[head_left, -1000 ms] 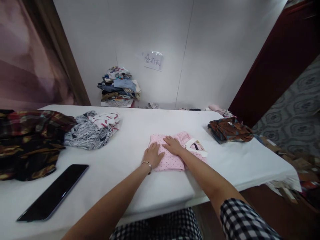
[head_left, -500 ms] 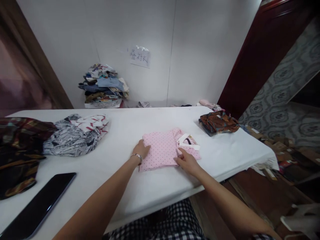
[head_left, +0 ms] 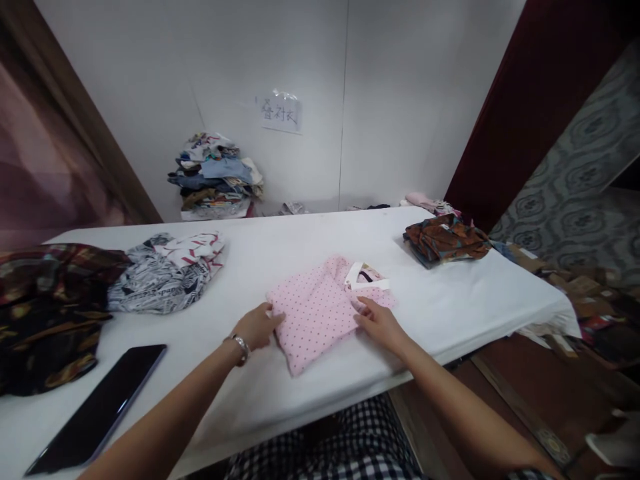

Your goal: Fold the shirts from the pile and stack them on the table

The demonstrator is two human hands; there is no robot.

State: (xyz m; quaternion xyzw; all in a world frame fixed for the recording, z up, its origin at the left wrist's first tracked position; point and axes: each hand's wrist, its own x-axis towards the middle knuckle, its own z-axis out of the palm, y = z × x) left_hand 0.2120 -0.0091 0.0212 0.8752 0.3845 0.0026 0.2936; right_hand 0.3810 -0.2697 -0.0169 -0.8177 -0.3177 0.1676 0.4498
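Note:
A pink shirt [head_left: 315, 307] with dark dots lies folded on the white-covered table, turned at an angle. Its white collar [head_left: 370, 283] faces right, and a dark label shows inside the neck. My left hand [head_left: 257, 325], with a silver bracelet at the wrist, pinches the shirt's left edge, thumb on top and the other fingers partly hidden. At the near edge below the collar, my right hand [head_left: 379, 325] grips the cloth between thumb and fingers.
A black phone [head_left: 100, 407] lies at the near left. Crumpled dark plaid clothes [head_left: 55, 313] and a black-and-white printed garment [head_left: 160, 283] sit behind it. A brown folded garment [head_left: 445, 239] is at the right. Clothes are piled [head_left: 217, 173] against the wall beyond the white table [head_left: 280, 233].
The folded shirt has turned, its left end swinging left and toward me. My left hand has moved left and slightly nearer with that edge; my right hand has barely moved. The view shifted slightly.

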